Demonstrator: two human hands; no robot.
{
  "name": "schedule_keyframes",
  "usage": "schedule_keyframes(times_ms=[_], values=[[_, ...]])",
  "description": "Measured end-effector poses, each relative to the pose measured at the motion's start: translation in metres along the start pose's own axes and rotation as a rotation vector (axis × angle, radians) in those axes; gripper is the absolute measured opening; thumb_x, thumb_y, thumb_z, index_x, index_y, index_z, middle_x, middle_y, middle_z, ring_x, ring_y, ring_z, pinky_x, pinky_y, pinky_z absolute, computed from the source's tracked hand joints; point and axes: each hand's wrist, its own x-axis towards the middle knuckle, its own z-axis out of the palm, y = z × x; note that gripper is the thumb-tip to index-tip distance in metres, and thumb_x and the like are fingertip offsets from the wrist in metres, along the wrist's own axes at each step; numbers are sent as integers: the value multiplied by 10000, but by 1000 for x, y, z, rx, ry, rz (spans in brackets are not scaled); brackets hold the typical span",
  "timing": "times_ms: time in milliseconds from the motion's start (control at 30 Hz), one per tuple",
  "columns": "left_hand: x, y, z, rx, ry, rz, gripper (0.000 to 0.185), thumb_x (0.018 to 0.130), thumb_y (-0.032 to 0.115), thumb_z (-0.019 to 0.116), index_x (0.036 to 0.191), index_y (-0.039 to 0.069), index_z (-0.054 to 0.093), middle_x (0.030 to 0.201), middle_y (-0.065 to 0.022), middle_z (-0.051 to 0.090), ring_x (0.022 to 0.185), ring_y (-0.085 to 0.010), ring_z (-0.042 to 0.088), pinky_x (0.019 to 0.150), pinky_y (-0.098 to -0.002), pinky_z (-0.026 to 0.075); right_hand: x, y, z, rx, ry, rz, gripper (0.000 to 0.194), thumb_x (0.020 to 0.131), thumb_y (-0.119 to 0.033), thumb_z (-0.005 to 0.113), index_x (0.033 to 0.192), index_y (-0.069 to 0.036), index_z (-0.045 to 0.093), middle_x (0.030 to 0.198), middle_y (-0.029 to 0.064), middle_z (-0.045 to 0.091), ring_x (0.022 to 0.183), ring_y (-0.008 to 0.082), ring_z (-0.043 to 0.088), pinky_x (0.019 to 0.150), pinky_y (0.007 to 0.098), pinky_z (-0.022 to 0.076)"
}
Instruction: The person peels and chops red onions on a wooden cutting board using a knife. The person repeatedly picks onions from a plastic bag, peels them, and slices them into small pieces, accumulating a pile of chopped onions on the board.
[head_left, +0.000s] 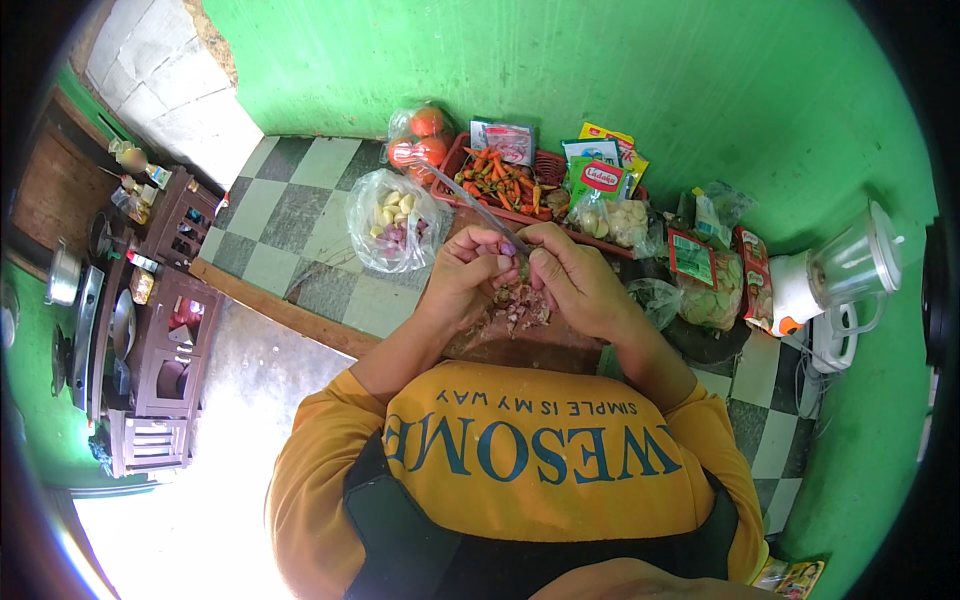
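A small purple shallot (508, 247) is pinched between the fingertips of my left hand (471, 264). My right hand (574, 274) grips a knife by its handle end, and the blade (469, 196) points up and to the left, across the fingers of my left hand. Below both hands, papery shallot skins (525, 306) lie on a brown wooden board (499, 341). To the left stands an open clear plastic bag (390, 251) holding peeled garlic cloves (391, 210) and peeled shallots (393, 235).
Behind the board, a red plastic basket (457, 154) holds orange chillies (501, 178) and seasoning packets. Bagged tomatoes (427, 146) are at its left. Rightward are a pack of pale crackers (712, 289) and a blender (832, 270) by the green wall. The checkered counter's wooden edge (285, 309) runs at left.
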Motion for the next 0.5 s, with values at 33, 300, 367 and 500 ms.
schedule_keyframes(times_ms=[33,300,367,500], values=[[0,0,0,39,0,2,245,781,-56,591,941,126,561,884,10,604,805,-104,595,706,-252,514,1,6,3,-71,41,-88,278,945,-198,415,1164,-32,455,763,96,556,663,179,561,615,298,443],[2,0,9,-75,137,-8,219,783,-83,601,939,68,574,896,-58,619,807,-148,617,706,-271,531,2,1,3,-111,79,-55,250,935,-189,432,1122,-29,472,886,177,584,795,326,596,679,368,458],[3,-3,8,-46,137,39,229,768,-93,618,931,62,572,890,-57,618,803,-141,615,710,-264,528,2,-2,6,-133,88,-71,236,931,-193,434,1106,-40,473,911,208,591,868,397,581,687,413,458],[3,-6,-4,145,12,163,249,732,-115,652,908,39,568,868,-59,619,791,-119,611,714,-247,523,1,0,5,-51,9,-32,246,935,-201,427,1113,-36,468,930,218,586,873,404,576,684,418,452]])
